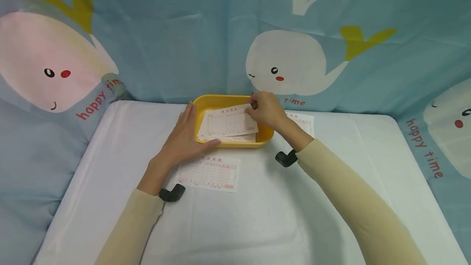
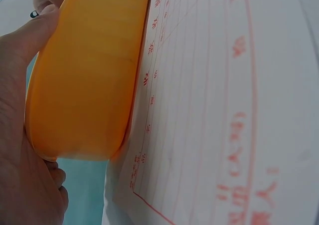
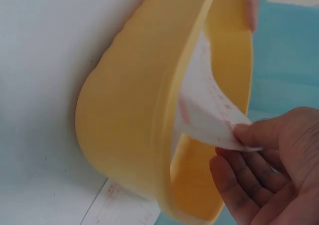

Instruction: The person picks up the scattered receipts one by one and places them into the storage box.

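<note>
A yellow plastic basin (image 1: 217,101) stands at the back of the white table, with printed paper forms inside. My left hand (image 1: 182,139) grips its left end, thumb along the near rim and fingers on the far-left side. My right hand (image 1: 268,111) pinches the right edge of a form (image 1: 229,121) between thumb and fingers. In the right wrist view this form (image 3: 212,105) bends up toward the fingertips, at the basin's opening. Under it another form (image 1: 243,138) shows partly in the basin.
One red-printed form (image 1: 211,175) lies on the table in front of the basin. Another form (image 1: 303,122) sits to its right, partly behind the right wrist. A blue whale-print curtain (image 1: 213,32) hangs close behind the basin.
</note>
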`<state>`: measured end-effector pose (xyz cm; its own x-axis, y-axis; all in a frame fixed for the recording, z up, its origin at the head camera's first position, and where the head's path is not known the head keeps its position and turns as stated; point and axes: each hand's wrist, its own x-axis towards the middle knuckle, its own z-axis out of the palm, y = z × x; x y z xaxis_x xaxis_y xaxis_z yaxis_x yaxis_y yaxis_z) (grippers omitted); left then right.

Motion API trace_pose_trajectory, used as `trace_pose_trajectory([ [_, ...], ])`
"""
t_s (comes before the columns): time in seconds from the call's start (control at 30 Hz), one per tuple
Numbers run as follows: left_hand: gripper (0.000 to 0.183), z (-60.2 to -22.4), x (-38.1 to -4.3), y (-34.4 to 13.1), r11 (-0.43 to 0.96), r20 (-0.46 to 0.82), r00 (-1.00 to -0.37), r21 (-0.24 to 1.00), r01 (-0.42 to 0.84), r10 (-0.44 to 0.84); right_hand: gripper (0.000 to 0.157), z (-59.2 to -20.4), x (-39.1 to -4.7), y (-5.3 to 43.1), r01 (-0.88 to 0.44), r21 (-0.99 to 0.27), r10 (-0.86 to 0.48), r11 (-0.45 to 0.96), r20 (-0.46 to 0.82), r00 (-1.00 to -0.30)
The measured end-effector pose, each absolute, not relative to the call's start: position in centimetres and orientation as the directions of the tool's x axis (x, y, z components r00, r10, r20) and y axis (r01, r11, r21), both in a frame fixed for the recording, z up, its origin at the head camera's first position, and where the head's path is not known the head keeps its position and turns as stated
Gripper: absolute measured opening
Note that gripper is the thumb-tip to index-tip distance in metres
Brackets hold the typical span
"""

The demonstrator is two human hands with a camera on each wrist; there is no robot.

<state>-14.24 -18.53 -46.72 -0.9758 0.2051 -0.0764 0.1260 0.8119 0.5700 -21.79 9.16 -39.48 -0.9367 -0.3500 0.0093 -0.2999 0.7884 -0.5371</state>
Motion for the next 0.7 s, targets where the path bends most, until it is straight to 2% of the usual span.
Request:
trace_pose_trajectory([
  [0.43, 0.139, -46.6, -14.2, -18.5, 0.824, -0.098, -0.973, 0.554, 0.119, 0.207, 0.022, -40.1, -22.7, 9.2, -0.236, -0.530, -0.316, 0.814, -0.064, -0.947],
  [0.7, 0.139, -46.5, -14.3, -18.5, 0.823, -0.097, -0.975, 0.557, 0.115, 0.202, 0.020, -40.1, -23.2, 9.4, -0.256, -0.533, -0.328, 0.806, -0.043, -0.944],
])
